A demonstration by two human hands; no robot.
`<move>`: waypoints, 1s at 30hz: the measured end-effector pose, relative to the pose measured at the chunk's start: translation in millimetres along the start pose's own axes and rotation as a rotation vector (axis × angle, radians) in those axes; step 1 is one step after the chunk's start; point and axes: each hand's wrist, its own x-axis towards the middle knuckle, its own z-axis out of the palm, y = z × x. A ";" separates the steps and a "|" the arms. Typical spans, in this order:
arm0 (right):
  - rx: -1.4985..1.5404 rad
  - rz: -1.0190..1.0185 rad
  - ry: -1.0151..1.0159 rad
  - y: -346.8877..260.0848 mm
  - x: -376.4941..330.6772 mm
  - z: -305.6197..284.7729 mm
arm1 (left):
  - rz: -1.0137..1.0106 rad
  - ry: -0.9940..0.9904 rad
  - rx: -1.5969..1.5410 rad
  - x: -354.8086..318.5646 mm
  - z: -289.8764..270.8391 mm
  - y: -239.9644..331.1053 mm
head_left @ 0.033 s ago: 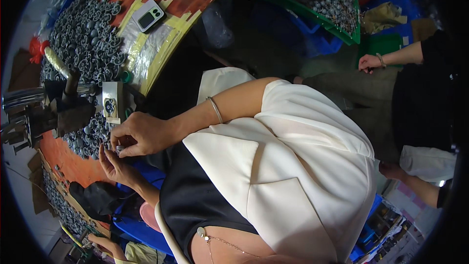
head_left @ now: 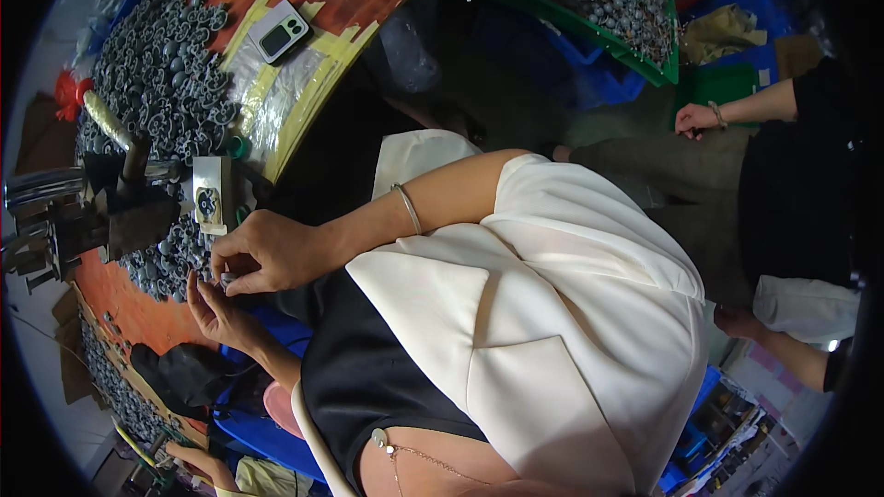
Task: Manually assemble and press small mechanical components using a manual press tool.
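Note:
My right hand, with a bangle at the wrist, pinches a small grey part between thumb and fingertips. Just below it, my left hand has its fingers stretched out and apart, close to the same part. Whether the left thumb touches that part I cannot tell. Beside my hands stands a small white block-shaped fixture with a dark round piece on its face. A pile of grey curved plastic parts spreads over the table behind and around it.
A metal press with a lever stands at the left. On the orange table lies a small white device with a dark screen. Green trays hold many parts. A person in dark clothes stands at the right; another hand shows lower left.

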 end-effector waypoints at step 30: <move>-0.110 -0.008 0.198 13.8 -7.9 -32.5 | 0.166 0.165 0.178 14.0 3.2 2.7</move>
